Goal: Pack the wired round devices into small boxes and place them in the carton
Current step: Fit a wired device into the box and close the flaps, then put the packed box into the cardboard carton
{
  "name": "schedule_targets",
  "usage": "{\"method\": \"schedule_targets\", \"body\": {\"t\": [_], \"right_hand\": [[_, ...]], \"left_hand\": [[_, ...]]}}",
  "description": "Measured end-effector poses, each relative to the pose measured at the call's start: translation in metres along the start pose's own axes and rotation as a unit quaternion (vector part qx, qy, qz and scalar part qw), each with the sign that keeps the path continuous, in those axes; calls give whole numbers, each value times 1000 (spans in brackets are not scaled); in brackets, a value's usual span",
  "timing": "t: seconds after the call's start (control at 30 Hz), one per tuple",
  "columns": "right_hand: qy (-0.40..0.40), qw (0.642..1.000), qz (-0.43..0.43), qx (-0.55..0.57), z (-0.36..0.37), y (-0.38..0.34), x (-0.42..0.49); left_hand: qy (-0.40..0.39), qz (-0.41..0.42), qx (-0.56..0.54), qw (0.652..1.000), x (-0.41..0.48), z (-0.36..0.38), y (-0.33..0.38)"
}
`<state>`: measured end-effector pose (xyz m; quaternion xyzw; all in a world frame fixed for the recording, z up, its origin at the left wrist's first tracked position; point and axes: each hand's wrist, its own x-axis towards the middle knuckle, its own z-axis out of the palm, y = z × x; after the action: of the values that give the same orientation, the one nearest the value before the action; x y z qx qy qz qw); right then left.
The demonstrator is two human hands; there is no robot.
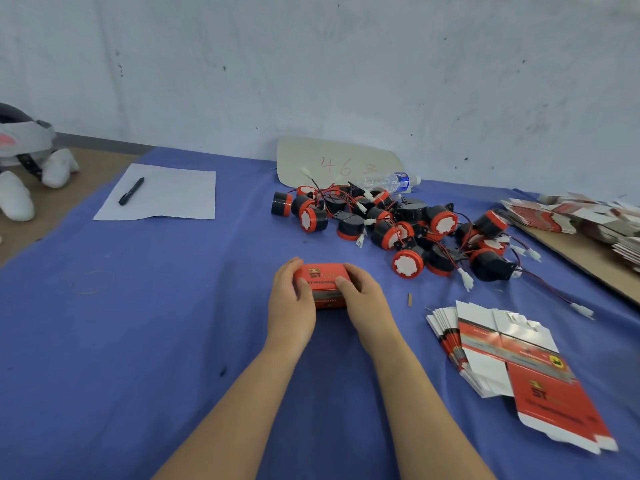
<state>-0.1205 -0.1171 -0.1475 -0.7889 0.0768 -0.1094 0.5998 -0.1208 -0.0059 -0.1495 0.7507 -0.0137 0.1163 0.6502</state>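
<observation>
A small red box [322, 284] with black print stands on the blue cloth at the middle of the table. My left hand [291, 299] grips its left end and my right hand [363, 297] grips its right end, thumbs lying on its top. Behind and to the right lies a heap of several black and red round devices [398, 226] with red and black wires and white plugs. A fan of flat, unfolded red and white boxes [502, 355] lies at the right front. No carton is in view.
A white sheet with a black pen [131, 191] lies at the back left. A plastic bottle [391, 181] and a card marked 46 [332, 161] sit by the wall. More flat boxes [581, 216] are stacked on brown board at the far right. A plush toy [27, 157] sits far left.
</observation>
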Motion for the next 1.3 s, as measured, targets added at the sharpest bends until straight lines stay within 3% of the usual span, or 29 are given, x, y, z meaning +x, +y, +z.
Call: {"method": "schedule_targets", "body": {"t": [0.1,0.2,0.3,0.43,0.57,0.7,0.8,0.87,0.93,1.0,1.03,1.13,1.17,1.3], "right_hand": [[1,1000,6,-20,3,1,2],[-5,998,16,-52,10,-1,3],[2,999,39,-3,14,-12,-4],[56,968,-60,236,-17,-46,-30],[275,924,-149,220,-128,-85,-79],[483,860,-136,95,-270,-109,-171],[618,780,-12,-103,-358,-110,-265],[666,708,119,-204,-393,-105,-322],[693,645,186,-263,-405,-101,-362],[713,638,116,-267,-400,-100,-377],[714,654,56,-244,-395,-99,-379],[651,742,-84,-136,-368,-102,-357],[622,767,-114,-108,-359,-101,-342],[469,871,-137,45,-312,-85,-264]], "left_hand": [[8,-19,4,1000,-1,1,-1],[4,-108,30,994,5,5,1],[15,-150,-22,988,4,6,14],[-2,-3,-146,989,-14,20,61],[-130,105,-211,963,-61,94,140],[-321,73,-271,904,-171,198,225],[-480,106,-180,852,-276,252,268],[-600,126,-88,785,-339,271,283],[-702,70,-41,707,-385,279,291],[-751,-3,-68,656,-406,282,289],[-750,-33,-102,653,-410,281,288],[-676,-127,-227,689,-383,267,280],[-632,-135,-264,716,-365,260,276],[-360,-12,-265,895,-268,229,237]]}}
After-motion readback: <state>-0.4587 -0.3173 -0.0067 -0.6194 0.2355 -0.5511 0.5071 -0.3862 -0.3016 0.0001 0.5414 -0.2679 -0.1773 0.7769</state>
